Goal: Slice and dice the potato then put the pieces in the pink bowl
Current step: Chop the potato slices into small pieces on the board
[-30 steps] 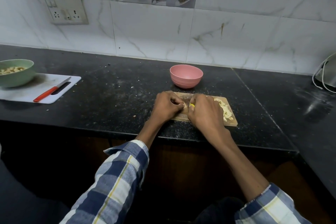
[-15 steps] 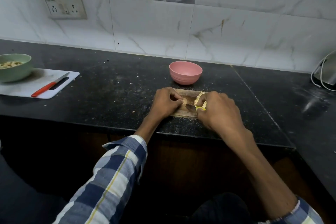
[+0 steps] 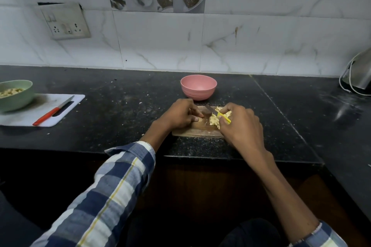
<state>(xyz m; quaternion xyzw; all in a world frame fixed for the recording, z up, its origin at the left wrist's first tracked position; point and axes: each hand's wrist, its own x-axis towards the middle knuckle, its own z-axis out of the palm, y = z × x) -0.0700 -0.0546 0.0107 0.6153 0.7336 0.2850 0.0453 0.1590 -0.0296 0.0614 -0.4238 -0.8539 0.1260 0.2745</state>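
Note:
A small wooden cutting board (image 3: 197,131) lies near the counter's front edge, with a heap of pale diced potato pieces (image 3: 214,120) on its right half. My right hand (image 3: 241,126) grips a yellow-handled knife (image 3: 217,114), its blade lying against the heap. My left hand (image 3: 180,115) rests on the board's left part with fingers curled; whether it pinches a piece is hidden. The pink bowl (image 3: 198,87) stands just behind the board and looks empty.
At far left a white cutting board (image 3: 66,110) carries a red-handled knife (image 3: 53,113) and a green bowl (image 3: 16,95) of diced pieces. A metal appliance with a white cord (image 3: 357,76) stands at the right. The black counter (image 3: 120,110) shows scattered crumbs.
My right hand has shifted right with the knife, and the potato pieces are now gathered in a heap at mid-board. The left hand stays on the board's left part.

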